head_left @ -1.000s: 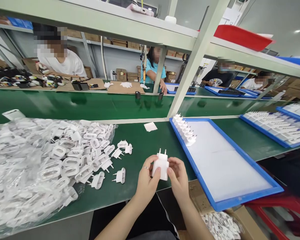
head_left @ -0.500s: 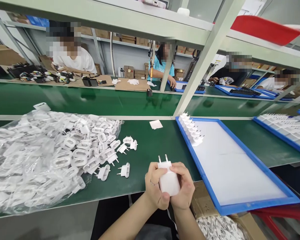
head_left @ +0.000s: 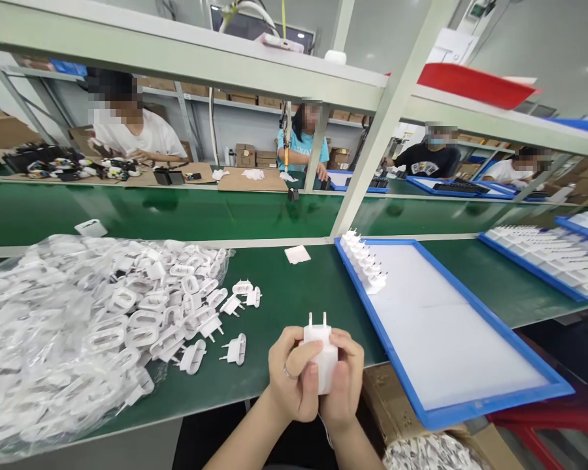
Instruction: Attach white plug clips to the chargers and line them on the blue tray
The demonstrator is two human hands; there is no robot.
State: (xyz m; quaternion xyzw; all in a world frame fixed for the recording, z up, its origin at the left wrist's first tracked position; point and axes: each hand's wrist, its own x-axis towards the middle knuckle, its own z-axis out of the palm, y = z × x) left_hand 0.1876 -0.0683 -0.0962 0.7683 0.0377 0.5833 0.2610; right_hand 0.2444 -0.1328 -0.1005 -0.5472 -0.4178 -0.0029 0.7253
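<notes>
Gripping a white plug [head_left: 328,364], a worker's left hand [head_left: 294,375] and right hand [head_left: 347,378] are holding it pins-up by the near edge of a green table [head_left: 274,281]. White plug parts [head_left: 144,328] are lying heaped in a clear plastic bag [head_left: 49,329], others sitting loose beside it, while more plugs [head_left: 372,279] are standing in the far left corner of a blue-rimmed tray [head_left: 494,406].

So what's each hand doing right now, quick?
Left hand: closed around one side of the plug.
Right hand: closed around the other side of that same plug, whose two pins point away from the person.
</notes>
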